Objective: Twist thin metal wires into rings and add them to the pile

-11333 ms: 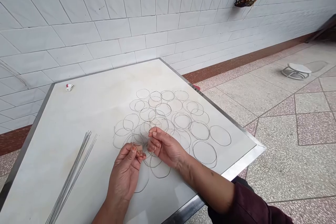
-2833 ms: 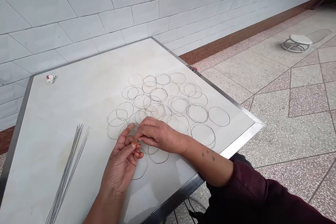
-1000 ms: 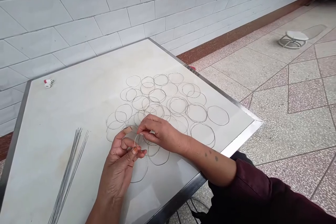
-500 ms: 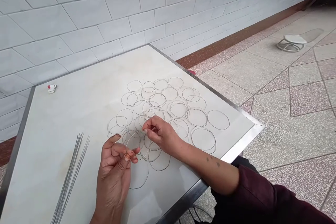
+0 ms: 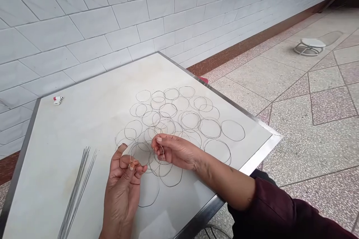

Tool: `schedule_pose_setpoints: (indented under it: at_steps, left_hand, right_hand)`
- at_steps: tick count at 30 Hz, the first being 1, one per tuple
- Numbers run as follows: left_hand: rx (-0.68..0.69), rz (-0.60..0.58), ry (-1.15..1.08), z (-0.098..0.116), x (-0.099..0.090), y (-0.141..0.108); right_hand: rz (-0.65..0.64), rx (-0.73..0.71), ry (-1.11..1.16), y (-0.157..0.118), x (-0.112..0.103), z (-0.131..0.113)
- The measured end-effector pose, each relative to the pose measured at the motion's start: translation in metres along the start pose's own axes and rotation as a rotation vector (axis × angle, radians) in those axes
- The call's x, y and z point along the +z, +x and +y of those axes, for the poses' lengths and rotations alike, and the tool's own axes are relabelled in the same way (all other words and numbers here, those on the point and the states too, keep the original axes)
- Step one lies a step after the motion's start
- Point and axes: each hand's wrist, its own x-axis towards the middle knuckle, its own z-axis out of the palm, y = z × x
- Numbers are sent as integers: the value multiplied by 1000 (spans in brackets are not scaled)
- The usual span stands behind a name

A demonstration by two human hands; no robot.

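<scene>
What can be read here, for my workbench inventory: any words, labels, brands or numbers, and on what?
None legible: no text shows on the white table top, the wire rings or the bundle of straight wires. The small red-and-white object is too small to tell whether it bears any marking.

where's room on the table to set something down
Widest tabletop lies between the small red-and-white object and the wire rings, above the straight wires. A strip runs beyond the rings along the far edge. Crowded around the left hand and right hand, where rings overlap.
</scene>
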Motion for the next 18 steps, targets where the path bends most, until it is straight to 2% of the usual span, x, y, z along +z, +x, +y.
schedule_pose_setpoints:
  at_steps: [5,8,13,18]
  left_hand:
    - [-52,-43,15,-1,1,-1]
    - [-67,-60,39,-1,1,-2]
    - [-96,-94,58,-1,2,-4]
    - [-91,-5,-32,-4,4,0]
  right_hand:
    - [-106,91,100,-1,-3,-2]
    - [-154,97,177,-1,-4,-2]
    - [-150,65,253,1,-5,2]
    - [-181,9,163,1,-5,5]
